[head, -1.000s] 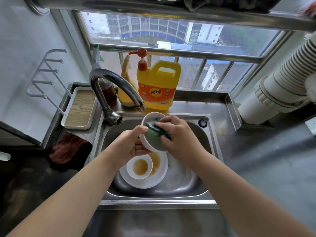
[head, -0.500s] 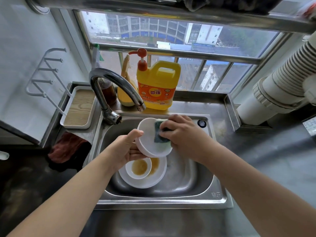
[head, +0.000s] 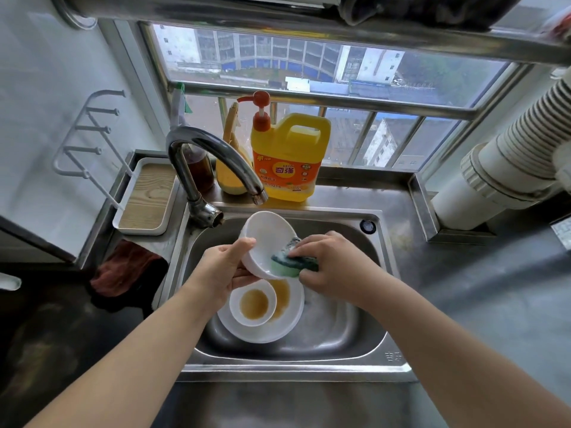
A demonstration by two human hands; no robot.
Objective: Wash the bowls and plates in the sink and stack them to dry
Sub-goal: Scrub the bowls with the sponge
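Note:
Over the steel sink (head: 355, 338) my left hand (head: 221, 270) grips a white bowl (head: 265, 236) by its near rim, tilted with the opening toward me. My right hand (head: 333, 267) holds a green sponge (head: 293, 264) and presses it against the bowl's lower right rim. Below them, on the sink floor, a white plate (head: 265, 333) smeared with brown sauce carries a small white bowl (head: 253, 302) with brown residue inside.
A curved steel tap (head: 213, 156) arches over the sink's back left. A yellow detergent jug (head: 287, 159) with a red pump stands behind the sink. A white wood-lined tray (head: 146, 199) and a red-brown cloth (head: 123, 273) lie to the left. Grey counter (head: 494, 298) extends right.
The sponge has slid from inside the bowl down to its lower right rim, and the bowl has tilted more upright in my left hand.

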